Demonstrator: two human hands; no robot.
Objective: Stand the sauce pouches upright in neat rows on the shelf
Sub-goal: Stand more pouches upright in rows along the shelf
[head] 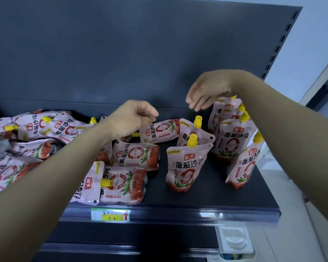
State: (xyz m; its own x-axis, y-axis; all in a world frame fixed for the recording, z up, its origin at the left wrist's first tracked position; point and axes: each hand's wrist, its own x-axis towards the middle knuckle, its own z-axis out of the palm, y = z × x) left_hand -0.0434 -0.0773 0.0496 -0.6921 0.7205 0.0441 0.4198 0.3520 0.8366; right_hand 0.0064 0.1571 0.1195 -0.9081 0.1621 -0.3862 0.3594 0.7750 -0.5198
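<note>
A green-and-yellow price tag (110, 214) sits beneath a dark back panel (121, 44).

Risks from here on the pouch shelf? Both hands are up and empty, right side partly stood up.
1. The right forearm crosses close beside the upright pink yellow-capped pouches in the right-hand rows; pulling back carelessly might topple them.
2. The front upright pouch stands alone, unsupported; a nudge could tip it.
3. The left hand hovers open over a flat pink pouch; the lying pile overlaps, so lifting one may drag its neighbours toward the dark shelf edge.
</note>
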